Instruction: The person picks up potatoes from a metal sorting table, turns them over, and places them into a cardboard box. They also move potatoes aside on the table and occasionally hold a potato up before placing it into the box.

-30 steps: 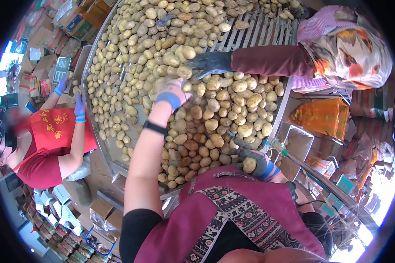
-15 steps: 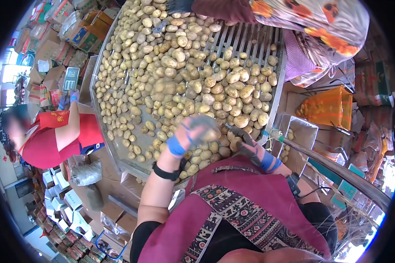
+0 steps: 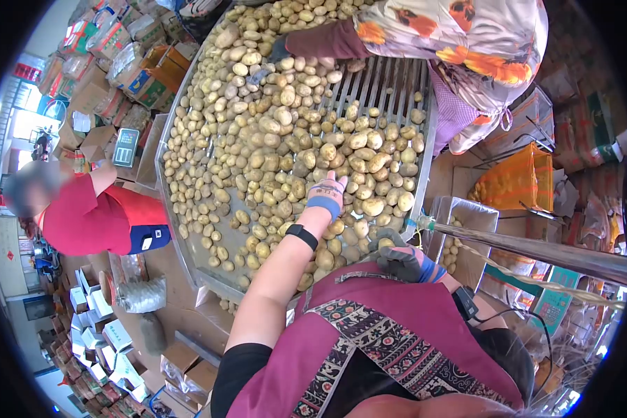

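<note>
Metal table (image 3: pixel 188 268) crowded | left hand (image 3: pixel 329 191) flat on potatoes (image 3: pixel 272 150) | right hand (image 3: pixel 400 259) clenched at rim

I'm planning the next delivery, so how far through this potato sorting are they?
Done: bare bars show at the tray's far right, and a few potatoes lie in the side bin. In hand: the left hand reaches flat onto the potatoes; the right hand is curled at the tray's near edge, what it holds unclear. Left: most of the tray is heaped, so it looks far from finished.
</note>
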Demonstrator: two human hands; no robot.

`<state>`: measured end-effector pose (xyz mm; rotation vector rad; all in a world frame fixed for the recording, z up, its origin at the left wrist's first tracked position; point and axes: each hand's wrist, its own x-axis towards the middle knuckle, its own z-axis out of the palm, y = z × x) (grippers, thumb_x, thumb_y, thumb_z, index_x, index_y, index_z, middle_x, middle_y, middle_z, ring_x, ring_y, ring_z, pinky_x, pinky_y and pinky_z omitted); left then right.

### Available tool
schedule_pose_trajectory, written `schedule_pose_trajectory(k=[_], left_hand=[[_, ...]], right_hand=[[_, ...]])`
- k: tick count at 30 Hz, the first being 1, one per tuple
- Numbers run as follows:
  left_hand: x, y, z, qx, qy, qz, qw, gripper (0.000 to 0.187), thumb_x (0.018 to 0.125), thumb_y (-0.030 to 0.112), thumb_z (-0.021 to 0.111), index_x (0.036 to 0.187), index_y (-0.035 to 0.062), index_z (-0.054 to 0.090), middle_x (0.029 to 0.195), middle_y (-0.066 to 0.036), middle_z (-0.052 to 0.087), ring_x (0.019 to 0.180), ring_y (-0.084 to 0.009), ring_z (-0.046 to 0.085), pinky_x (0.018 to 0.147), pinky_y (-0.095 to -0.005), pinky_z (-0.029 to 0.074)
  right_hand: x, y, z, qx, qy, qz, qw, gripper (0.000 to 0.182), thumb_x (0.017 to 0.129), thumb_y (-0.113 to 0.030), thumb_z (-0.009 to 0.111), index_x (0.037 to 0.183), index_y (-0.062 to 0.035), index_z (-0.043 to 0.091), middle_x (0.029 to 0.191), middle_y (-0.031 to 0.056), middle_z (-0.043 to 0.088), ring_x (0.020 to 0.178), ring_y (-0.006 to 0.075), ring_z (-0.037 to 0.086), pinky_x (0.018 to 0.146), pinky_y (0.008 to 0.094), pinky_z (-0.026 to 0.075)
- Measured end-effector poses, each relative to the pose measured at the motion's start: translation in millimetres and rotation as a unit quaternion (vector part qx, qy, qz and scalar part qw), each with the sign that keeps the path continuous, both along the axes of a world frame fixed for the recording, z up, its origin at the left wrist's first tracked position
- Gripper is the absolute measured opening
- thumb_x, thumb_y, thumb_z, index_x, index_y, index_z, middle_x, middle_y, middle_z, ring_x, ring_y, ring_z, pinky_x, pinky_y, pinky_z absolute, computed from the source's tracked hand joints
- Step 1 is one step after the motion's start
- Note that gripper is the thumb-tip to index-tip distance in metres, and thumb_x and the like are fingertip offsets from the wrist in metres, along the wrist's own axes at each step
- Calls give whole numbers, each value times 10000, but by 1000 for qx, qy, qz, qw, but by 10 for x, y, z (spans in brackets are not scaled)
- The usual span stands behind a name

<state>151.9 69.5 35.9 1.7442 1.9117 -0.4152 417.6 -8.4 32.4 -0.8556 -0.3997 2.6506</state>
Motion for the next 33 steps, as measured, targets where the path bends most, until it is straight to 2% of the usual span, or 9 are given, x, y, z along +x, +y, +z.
schedule_pose_trajectory(k=[2, 3, 4, 6, 7, 10, 15, 24, 33], left_hand=[[-146, -58, 22, 42, -8, -5, 999, 562, 829, 126, 575, 1377, 158, 456, 1400, -176, 439, 1173, -316, 562, 962, -406, 478], [-180, -92, 51, 80, -19, -13, 997, 517, 862, 176, 559, 1370, 155, 465, 1325, -170, 513, 1126, -302, 594, 943, -396, 493], [-164, -130, 70, 86, -15, -12, 996, 517, 862, 176, 559, 1370, 155, 465, 1325, -170, 513, 1126, -302, 594, 943, -396, 493], [-10, -261, 479, 51, -149, 142, 977, 538, 828, 249, 668, 1321, 108, 503, 1267, -157, 582, 1132, -271, 594, 958, -375, 474], [24, -380, 452, 42, -285, 103, 952, 516, 826, 277, 684, 1282, 91, 534, 1212, -147, 612, 1105, -255, 603, 950, -358, 471], [144, -584, 394, -31, -517, 48, 854, 487, 817, 335, 718, 1194, 53, 595, 1117, -134, 658, 1051, -242, 619, 922, -331, 471], [92, -703, 190, 99, -372, 151, 910, 471, 842, 308, 695, 1204, 30, 581, 1119, -141, 657, 1024, -241, 629, 901, -341, 483], [530, -1270, -181, 6, -340, 113, 934, 523, 925, 430, 539, 1330, 102, 494, 1256, -214, 575, 1148, -379, 558, 974, -413, 446], [723, -1300, 213, 51, -315, 147, 936, 520, 924, 350, 572, 1361, 89, 466, 1254, -207, 578, 1164, -347, 559, 982, -388, 440]], right_hand=[[58, 41, -44, 517, -83, 121, 843, 390, 922, -124, 576, 1292, -86, 458, 1200, 85, 554, 1096, 196, 584, 929, 327, 493], [11, 33, 49, 147, -56, 45, 987, 364, 930, -145, 573, 1277, -81, 482, 1214, 95, 538, 1112, 224, 577, 944, 336, 497], [-12, 46, 17, 154, -53, 45, 986, 364, 930, -145, 573, 1277, -81, 482, 1214, 95, 538, 1112, 224, 577, 944, 336, 497], [-71, 52, -97, -133, 67, -133, 980, 374, 943, -241, 572, 1274, -84, 498, 1229, 110, 545, 1149, 269, 562, 970, 384, 491], [-83, 98, -89, -179, 85, -133, 971, 443, 949, -349, 556, 1300, -88, 489, 1259, 130, 546, 1179, 308, 543, 994, 434, 474], [-122, 136, 120, -132, 84, -105, 982, 467, 963, -390, 499, 1340, -118, 457, 1278, 186, 532, 1193, 331, 524, 1039, 427, 432], [-95, 152, 107, -173, 132, -48, 975, 489, 971, -307, 514, 1409, -125, 395, 1294, 179, 496, 923, 221, 573, 558, 234, 540], [-89, 191, -149, -303, 221, -45, 926, 385, 940, -290, 582, 1174, 12, 540, 1044, 209, 578, 798, 226, 594, 555, 224, 556], [68, 23, -43, -172, 151, -115, 967, 431, 953, -287, 569, 1318, -81, 466, 1142, 172, 551, 790, 217, 604, 564, 228, 557]])
